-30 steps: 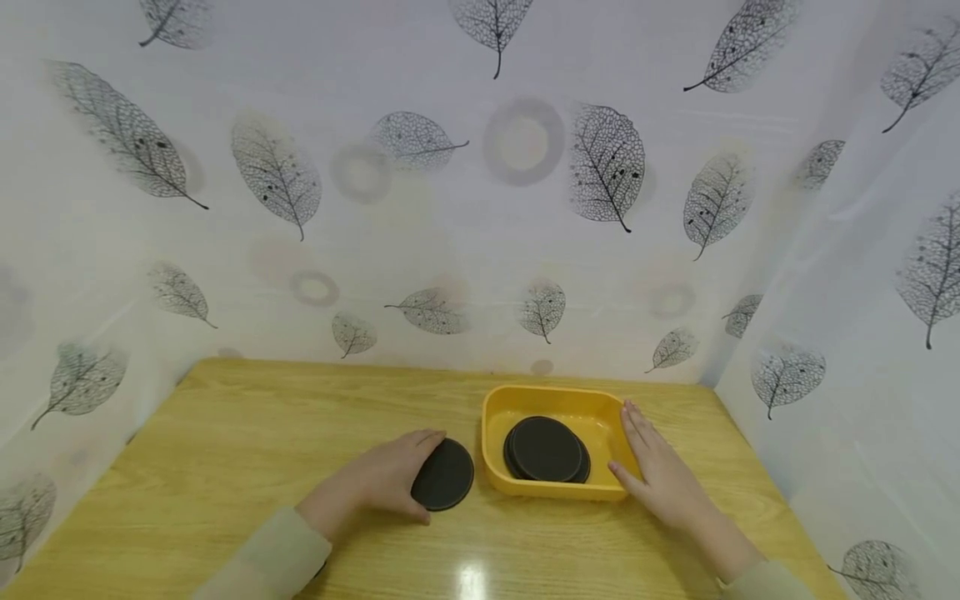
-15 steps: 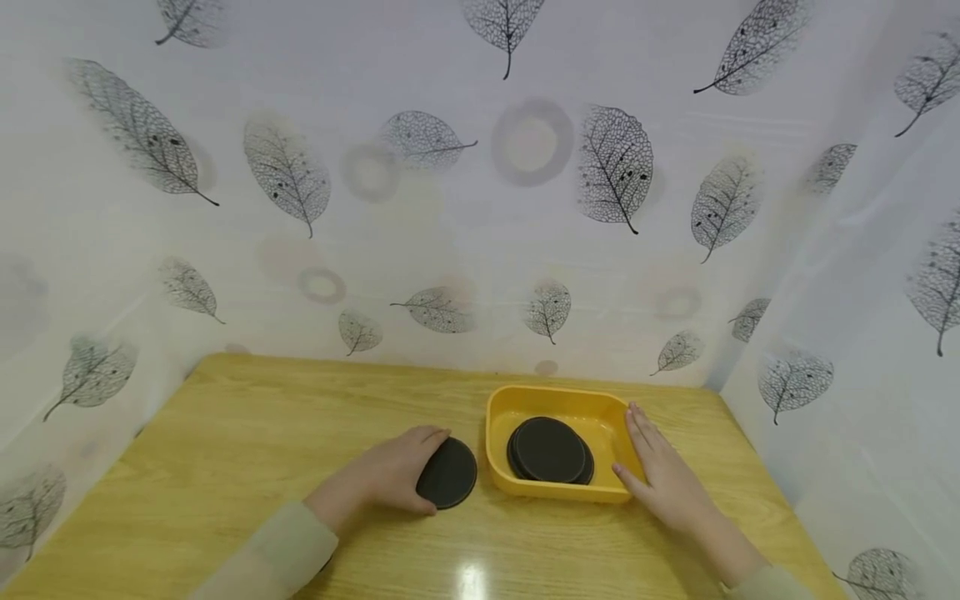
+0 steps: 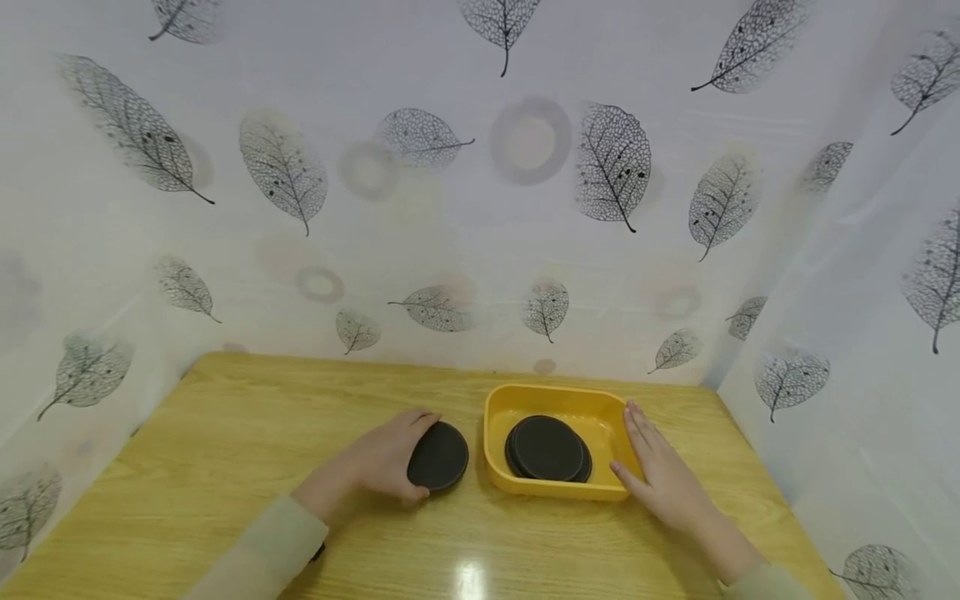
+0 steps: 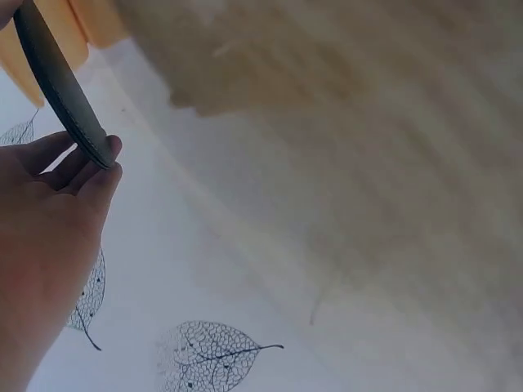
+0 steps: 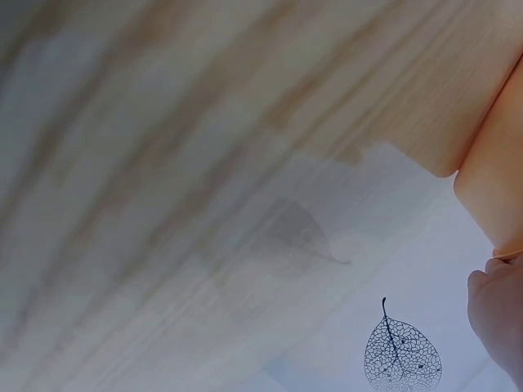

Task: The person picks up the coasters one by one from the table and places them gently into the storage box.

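My left hand (image 3: 390, 458) pinches a round black coaster (image 3: 438, 457) by its edge, thumb on the near side and fingers on the far side. In the left wrist view the coaster (image 4: 65, 90) shows edge-on, thin, with stitching along its rim. To its right stands a yellow rectangular bin (image 3: 555, 490). Inside lie black round coasters (image 3: 549, 448), stacked slightly askew. My right hand (image 3: 666, 479) rests against the bin's right side, fingers straight along the rim and thumb spread over the front right part. In the right wrist view only part of that hand (image 5: 498, 306) shows, at the bin's rim.
Everything stands on a light wood-grain table (image 3: 285, 417). A white curtain with leaf prints (image 3: 435, 208) hangs behind it and at both sides. A small dark thing (image 3: 318, 552) peeks out beside the left sleeve, mostly hidden.
My left hand has moved the coaster slightly up and left in the head view. My right hand and the bin have stayed in place.
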Available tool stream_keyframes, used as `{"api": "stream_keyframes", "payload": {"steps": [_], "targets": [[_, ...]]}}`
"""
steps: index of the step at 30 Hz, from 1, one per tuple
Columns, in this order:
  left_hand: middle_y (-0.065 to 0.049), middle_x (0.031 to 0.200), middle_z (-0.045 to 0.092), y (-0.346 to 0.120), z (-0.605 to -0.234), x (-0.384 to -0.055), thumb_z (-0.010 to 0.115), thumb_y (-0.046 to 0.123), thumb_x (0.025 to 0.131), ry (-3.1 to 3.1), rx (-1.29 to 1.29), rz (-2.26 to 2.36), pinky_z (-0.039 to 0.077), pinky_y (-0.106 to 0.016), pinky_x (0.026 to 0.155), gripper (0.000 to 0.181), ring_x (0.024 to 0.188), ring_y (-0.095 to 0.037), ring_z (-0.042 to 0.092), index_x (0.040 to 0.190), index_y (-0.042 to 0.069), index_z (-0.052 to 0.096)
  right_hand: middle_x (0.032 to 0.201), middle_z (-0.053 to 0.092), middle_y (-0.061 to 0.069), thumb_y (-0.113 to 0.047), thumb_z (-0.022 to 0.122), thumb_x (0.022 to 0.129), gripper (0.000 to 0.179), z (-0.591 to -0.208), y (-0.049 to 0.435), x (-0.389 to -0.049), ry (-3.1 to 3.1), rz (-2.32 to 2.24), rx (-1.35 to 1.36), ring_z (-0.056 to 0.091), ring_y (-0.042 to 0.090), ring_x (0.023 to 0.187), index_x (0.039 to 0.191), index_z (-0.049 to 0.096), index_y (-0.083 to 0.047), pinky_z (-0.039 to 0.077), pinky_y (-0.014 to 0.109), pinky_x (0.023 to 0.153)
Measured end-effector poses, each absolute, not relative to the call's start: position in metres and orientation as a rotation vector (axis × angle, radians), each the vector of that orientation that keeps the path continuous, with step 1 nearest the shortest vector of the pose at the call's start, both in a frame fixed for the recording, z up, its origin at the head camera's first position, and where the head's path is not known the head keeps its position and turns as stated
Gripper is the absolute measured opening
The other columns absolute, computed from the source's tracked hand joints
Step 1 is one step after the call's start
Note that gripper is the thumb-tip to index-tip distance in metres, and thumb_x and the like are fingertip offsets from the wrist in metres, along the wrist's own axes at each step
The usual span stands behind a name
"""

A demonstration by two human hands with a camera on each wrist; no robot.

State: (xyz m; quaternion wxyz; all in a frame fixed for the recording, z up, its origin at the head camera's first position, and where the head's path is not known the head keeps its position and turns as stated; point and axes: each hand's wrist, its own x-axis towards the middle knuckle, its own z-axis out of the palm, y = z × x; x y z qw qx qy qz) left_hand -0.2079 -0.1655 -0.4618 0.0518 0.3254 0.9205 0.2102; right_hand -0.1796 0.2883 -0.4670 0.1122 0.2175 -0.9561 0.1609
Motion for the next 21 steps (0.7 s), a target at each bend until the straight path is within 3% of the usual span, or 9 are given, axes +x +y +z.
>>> {"api": "stream_keyframes", "payload": {"steps": [8,13,17,21], "targets": [[-0.027,0.155,0.049,-0.157,-0.422,-0.224,0.092,0.034,0.071,2.888,1.067,0.673,0.053,-0.055,0.114,0.109,0.137,-0.04,0.057,0.157,-0.009,0.04,0.176,0.018,0.024,-0.032,0.065,0.104,0.084,-0.465,0.287,-0.18,-2.812,0.485,0.637,0.03,0.052,0.156,0.165,0.024,0.008,-0.01,0.004,0.118],[-0.023,0.16,0.047,-0.129,-0.395,-0.236,0.092,0.038,0.074,2.878,1.161,0.628,0.051,-0.052,0.117,0.109,0.143,-0.037,0.053,0.159,-0.005,0.039,0.176,0.018,0.024,-0.032,0.064,0.104,0.083,-0.465,0.287,-0.181,-2.82,0.49,0.636,0.029,0.053,0.156,0.165,0.024,0.007,-0.007,0.009,0.122],[-0.02,0.163,0.045,-0.098,-0.389,-0.242,0.091,0.041,0.076,2.831,1.237,0.601,0.052,-0.047,0.117,0.11,0.145,-0.034,0.051,0.161,-0.002,0.038,0.176,0.018,0.024,-0.034,0.063,0.105,0.083,-0.465,0.286,-0.18,-2.827,0.497,0.632,0.031,0.054,0.155,0.165,0.024,0.007,-0.004,0.014,0.126],[-0.019,0.163,0.043,-0.064,-0.397,-0.248,0.088,0.044,0.078,2.776,1.295,0.591,0.051,-0.042,0.118,0.108,0.144,-0.03,0.051,0.162,-0.002,0.037,0.174,0.021,0.026,-0.033,0.065,0.104,0.083,-0.465,0.287,-0.18,-2.805,0.498,0.643,0.032,0.054,0.154,0.164,0.027,0.009,-0.008,0.006,0.121]]}}
